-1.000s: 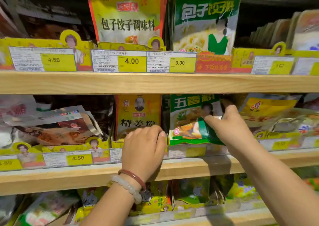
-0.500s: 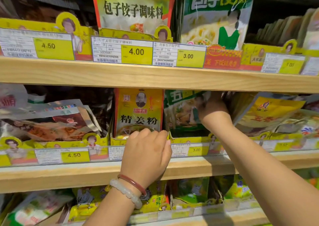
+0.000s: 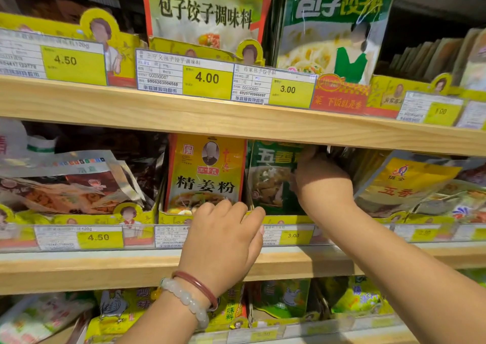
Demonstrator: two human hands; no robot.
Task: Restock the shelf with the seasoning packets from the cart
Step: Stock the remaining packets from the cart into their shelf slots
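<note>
A green five-spice packet [image 3: 271, 180] stands upright in a yellow display box [image 3: 173, 216] on the middle shelf [image 3: 105, 270], right of a yellow ginger-powder packet [image 3: 205, 175]. My right hand [image 3: 323, 183] reaches deep under the upper shelf board [image 3: 210, 117] and grips the green packet's upper right edge; its fingertips are hidden behind the packet. My left hand [image 3: 223, 243], with two bracelets on the wrist, has its fingers curled over the box's front rim between the two packets.
More packets lean to the right [image 3: 410, 183] and lie flat to the left [image 3: 65, 186] on the same shelf. Price tags [image 3: 97, 237] line the shelf fronts. Tall dumpling-seasoning packets [image 3: 207, 12] stand on the upper shelf, and chicken-seasoning packets [image 3: 118, 309] fill the shelf below.
My right hand has pushed the green packet from the shelf front back into the box and reached further in. My left hand stayed on the box rim.
</note>
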